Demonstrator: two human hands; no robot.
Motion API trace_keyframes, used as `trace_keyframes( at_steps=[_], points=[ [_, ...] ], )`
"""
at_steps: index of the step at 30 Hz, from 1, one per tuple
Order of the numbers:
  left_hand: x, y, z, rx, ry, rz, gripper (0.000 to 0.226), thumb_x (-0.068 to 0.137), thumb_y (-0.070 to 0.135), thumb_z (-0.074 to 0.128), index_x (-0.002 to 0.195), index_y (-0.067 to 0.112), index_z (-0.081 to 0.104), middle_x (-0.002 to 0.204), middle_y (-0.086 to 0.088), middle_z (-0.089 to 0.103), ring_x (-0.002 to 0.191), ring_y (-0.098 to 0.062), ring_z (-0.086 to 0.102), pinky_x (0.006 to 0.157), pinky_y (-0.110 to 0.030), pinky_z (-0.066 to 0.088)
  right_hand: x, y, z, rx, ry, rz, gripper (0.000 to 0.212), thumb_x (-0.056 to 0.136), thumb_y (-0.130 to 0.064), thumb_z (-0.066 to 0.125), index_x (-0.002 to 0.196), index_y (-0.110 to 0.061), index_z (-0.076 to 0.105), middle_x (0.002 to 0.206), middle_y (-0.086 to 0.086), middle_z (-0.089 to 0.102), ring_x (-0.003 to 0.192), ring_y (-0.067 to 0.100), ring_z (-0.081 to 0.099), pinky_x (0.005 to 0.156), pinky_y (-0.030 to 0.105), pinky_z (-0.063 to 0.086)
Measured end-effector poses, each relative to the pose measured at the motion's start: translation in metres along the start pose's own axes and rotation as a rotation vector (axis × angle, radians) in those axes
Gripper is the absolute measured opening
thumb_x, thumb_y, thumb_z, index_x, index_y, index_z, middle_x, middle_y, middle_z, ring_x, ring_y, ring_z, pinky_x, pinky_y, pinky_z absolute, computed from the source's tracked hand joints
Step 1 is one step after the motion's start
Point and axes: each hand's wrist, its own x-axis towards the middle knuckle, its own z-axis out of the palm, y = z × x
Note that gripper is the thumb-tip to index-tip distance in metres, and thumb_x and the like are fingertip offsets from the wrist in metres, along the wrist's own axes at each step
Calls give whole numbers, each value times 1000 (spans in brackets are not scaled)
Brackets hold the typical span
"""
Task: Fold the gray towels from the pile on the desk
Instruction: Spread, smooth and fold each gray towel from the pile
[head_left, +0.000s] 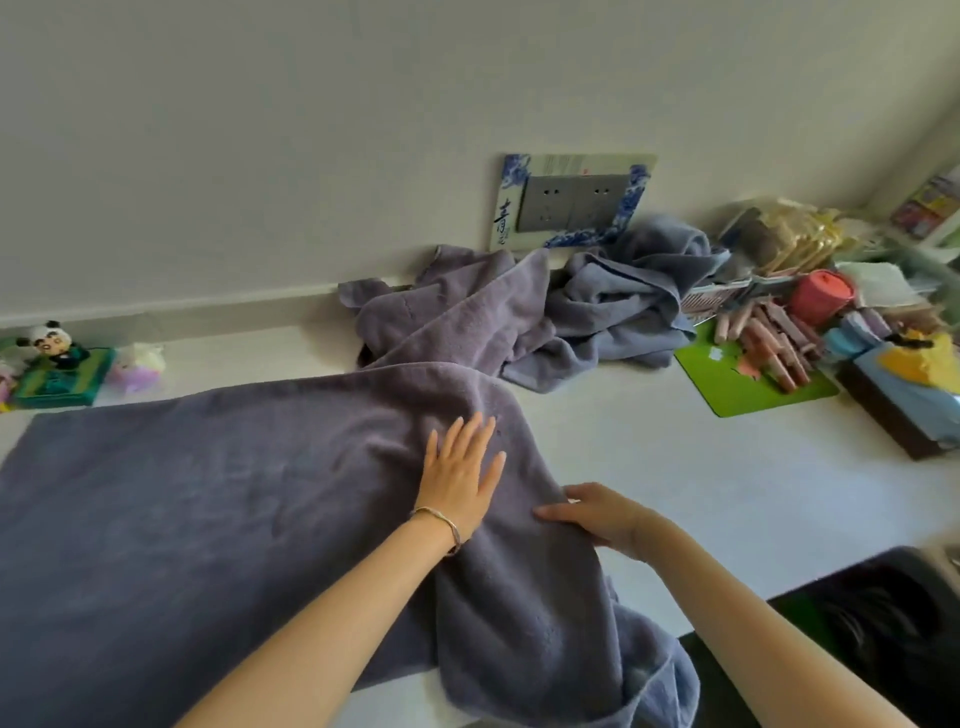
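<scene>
grey-purple plush towel (208, 493) lying spread at lower left, long axis running leftward from the grip | left hand (457, 478) pressing flat, fingers straight; right hand (597, 517), nearer its right edge, gripping that edge

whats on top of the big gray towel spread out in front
The left hand lies flat on the spread towel; the right hand rests at its right edge. The desk beneath is covered; anything under it is hidden.

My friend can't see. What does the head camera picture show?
A left hand presses flat on a gray towel spread over a white desk; the right hand holds its edge. More crumpled towels are piled by the wall.
</scene>
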Motion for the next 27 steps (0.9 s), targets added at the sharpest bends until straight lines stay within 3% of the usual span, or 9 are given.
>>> trace_keyframes(
  at_steps=[3,7,12,14,17,19,22,25,27],
  points=[
    [-3,-4,-20,-341,224,29,69,89,54,7,148,21,19,156,5,15,143,-7,11,119,-35,7,-18,-34,0,229,128,-310,27,90,-18,62,115,-11,63,105,3,71,88,5,67,76,14,52],
    [-9,-15,-61,-593,450,106,51,97,50,16,144,31,25,153,8,20,140,3,16,113,-14,15,-33,-80,28,32,222,-616,26,90,-23,62,116,-27,58,100,-8,64,89,1,59,84,11,45],
    [-24,-45,-54,-506,297,145,56,94,59,10,138,36,36,151,4,31,139,-5,25,114,-21,17,-5,-47,107,-351,-299,-392,41,96,-32,51,136,-25,49,132,0,55,117,12,53,106,30,39],
    [-28,-54,-37,-309,128,131,66,88,66,1,139,37,33,152,3,28,141,-12,22,116,-33,16,1,-30,105,-410,-358,-359,38,97,-26,49,134,-22,52,139,1,50,126,12,46,112,29,31],
    [-39,-65,-17,10,-156,27,84,72,68,-15,145,40,16,157,10,12,145,-12,7,117,-37,4,-1,-26,78,131,-308,-266,22,95,-6,50,113,-6,62,113,11,65,97,15,63,87,24,53],
    [-44,-69,-10,107,-189,11,96,64,75,-28,147,41,9,157,11,9,145,-10,5,116,-37,1,6,-21,53,227,-46,-282,11,90,-1,56,94,-7,65,92,10,67,79,18,64,68,21,55],
    [-38,-65,-9,78,-32,57,75,87,65,2,145,28,32,151,-3,32,139,-23,29,113,-46,20,25,-1,20,-198,308,-255,8,86,-19,67,90,-14,62,87,4,64,83,20,59,69,25,47],
    [-20,-44,-14,96,64,184,61,94,51,20,136,16,47,139,-9,48,130,-23,35,106,-51,34,32,16,13,-504,191,-49,25,83,-41,67,78,-18,61,74,-2,59,75,16,54,75,27,43],
    [-8,-23,-15,125,-47,245,68,92,55,10,142,19,36,148,-2,38,138,-20,23,115,-45,19,22,14,15,-661,34,-24,36,87,-43,62,63,-17,55,64,-3,51,65,12,45,75,28,41]
  ],
)
